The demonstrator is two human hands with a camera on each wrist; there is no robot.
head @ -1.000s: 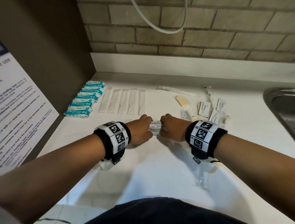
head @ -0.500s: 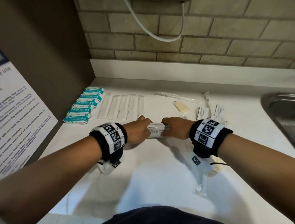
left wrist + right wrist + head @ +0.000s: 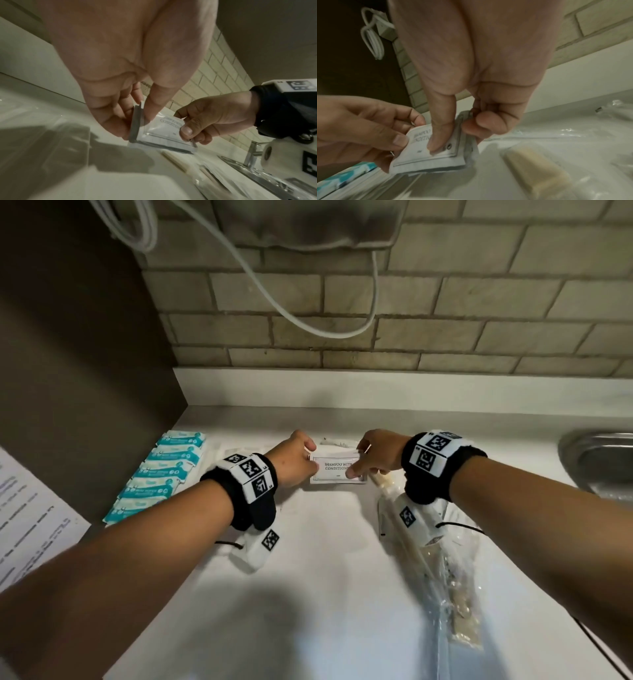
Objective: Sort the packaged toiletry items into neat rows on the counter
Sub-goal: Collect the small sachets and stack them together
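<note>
Both hands hold a small stack of white shampoo sachets (image 3: pixel 337 472) above the white counter (image 3: pixel 308 594), printed face up. My left hand (image 3: pixel 312 461) pinches its left edge between thumb and fingers. My right hand (image 3: pixel 357 462) pinches the right edge, thumb on top. In the left wrist view the left hand's fingers (image 3: pixel 120 121) clamp the end of the sachets (image 3: pixel 164 131). The right wrist view has the thumb pressing on the sachets (image 3: pixel 426 155). A row of teal packets (image 3: pixel 161 474) lies at the left, with clear-wrapped combs beside it, mostly hidden by my left wrist.
Clear plastic packets with cream-coloured items (image 3: pixel 448 577) lie under and in front of my right wrist. A steel sink (image 3: pixel 597 460) is at the right. A dark side panel (image 3: pixel 85 371) and a brick wall bound the counter, and a white cable (image 3: pixel 308 316) hangs from above.
Both hands have raised the sachets off the counter and carried them toward the back wall; the printed face now shows. The head view has tilted upward.
</note>
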